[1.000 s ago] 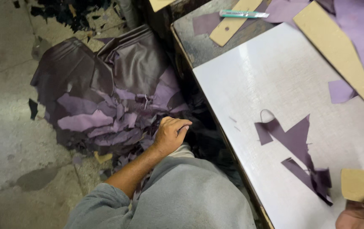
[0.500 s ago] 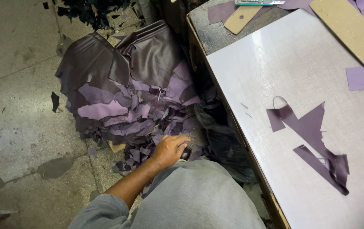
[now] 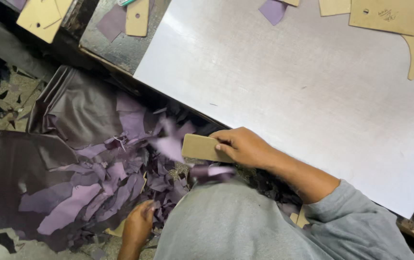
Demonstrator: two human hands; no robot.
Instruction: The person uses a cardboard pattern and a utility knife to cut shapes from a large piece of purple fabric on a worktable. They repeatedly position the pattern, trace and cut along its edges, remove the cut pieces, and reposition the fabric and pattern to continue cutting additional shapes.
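Gripping a tan card [image 3: 201, 147] in right-hand fingers [image 3: 226, 144] just off the desk [image 3: 289, 86] edge; left-hand fingers [image 3: 145, 212] curled among purple scraps [image 3: 96, 192] below, grasp unclear.

This is a leather-cutting workshop, likely for shoe or bag parts. A large white cutting board [image 3: 289, 82] covers most of the worn, dark table [image 3: 115, 45], and tan cardboard patterns [image 3: 390, 14] in odd curved shapes lie along its far edge, one with a punched hole. Beside the table, a heap of purple leather offcuts [image 3: 105, 183] spills over dark folded hides [image 3: 72, 106] on a stained concrete floor [image 3: 4, 96] littered with scraps. Small purple cut pieces [image 3: 272, 9] rest on the board too.
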